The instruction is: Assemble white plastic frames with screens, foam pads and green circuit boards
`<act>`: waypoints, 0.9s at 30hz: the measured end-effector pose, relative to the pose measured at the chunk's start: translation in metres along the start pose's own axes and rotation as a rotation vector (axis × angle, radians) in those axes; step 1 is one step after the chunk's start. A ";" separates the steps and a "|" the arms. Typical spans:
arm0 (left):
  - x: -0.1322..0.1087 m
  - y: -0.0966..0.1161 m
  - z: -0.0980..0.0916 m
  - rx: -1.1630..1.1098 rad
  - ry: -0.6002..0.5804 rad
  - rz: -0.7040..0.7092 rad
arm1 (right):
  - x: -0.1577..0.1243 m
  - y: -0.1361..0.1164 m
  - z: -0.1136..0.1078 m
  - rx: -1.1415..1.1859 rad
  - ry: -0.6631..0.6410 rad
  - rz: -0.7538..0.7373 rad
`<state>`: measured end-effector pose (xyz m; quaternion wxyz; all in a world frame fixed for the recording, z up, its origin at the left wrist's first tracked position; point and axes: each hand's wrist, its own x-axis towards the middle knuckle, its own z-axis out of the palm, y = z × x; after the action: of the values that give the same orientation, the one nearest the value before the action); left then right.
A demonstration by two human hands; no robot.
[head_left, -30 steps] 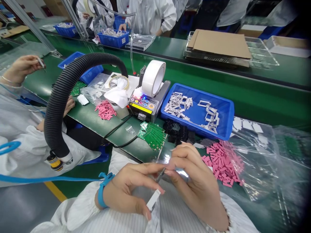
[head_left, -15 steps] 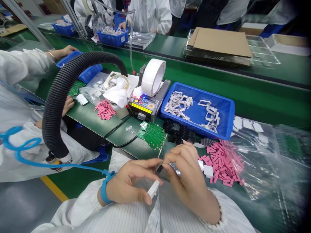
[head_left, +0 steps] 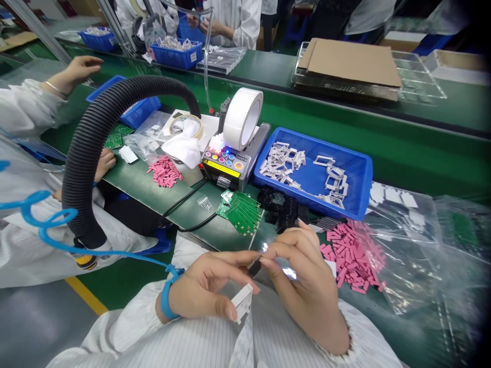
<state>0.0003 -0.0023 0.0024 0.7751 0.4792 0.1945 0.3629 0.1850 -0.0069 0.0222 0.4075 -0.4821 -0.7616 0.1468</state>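
Observation:
My left hand (head_left: 207,286), with a blue strap on its wrist, is closed on a small white plastic frame (head_left: 242,302) between thumb and fingers. Its outstretched forefinger also meets a small dark flat piece (head_left: 254,265). The thumb and fingertips of my right hand (head_left: 301,278) pinch this piece at its right end; its exact kind is too small to make out. Both hands are close together in front of my chest, near the table edge. Black parts (head_left: 286,207) and pink strips (head_left: 351,255) lie just beyond my right hand.
A blue bin (head_left: 314,171) holds white frames. To its left stands a tape dispenser (head_left: 233,161); green circuit boards (head_left: 241,212) fan out before it. A black hose (head_left: 80,153) arches at left beside a co-worker's raised hand (head_left: 74,74). Plastic bags (head_left: 406,260) lie right.
The white frame has turned slightly in my left hand, showing more of its side. My right hand has shifted slightly right. The co-worker's hand at left has lifted away from the blue bin.

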 end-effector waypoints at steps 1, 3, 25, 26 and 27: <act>-0.001 0.000 -0.001 0.022 -0.006 0.009 | 0.000 0.000 0.000 0.002 0.002 0.001; -0.002 0.000 -0.002 0.064 -0.013 0.018 | 0.000 0.000 0.000 0.008 -0.001 -0.004; -0.002 -0.002 -0.008 0.159 -0.025 0.076 | -0.002 -0.001 0.009 -0.069 0.019 -0.043; -0.003 -0.002 -0.008 0.148 -0.016 0.065 | -0.002 -0.001 0.009 -0.068 0.017 -0.041; -0.003 -0.002 -0.008 0.138 -0.006 0.051 | -0.002 -0.001 0.009 -0.065 0.013 -0.039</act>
<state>-0.0059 -0.0003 -0.0029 0.7312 0.5374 0.2044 0.3671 0.1777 -0.0076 0.0159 0.3993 -0.4810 -0.7726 0.1110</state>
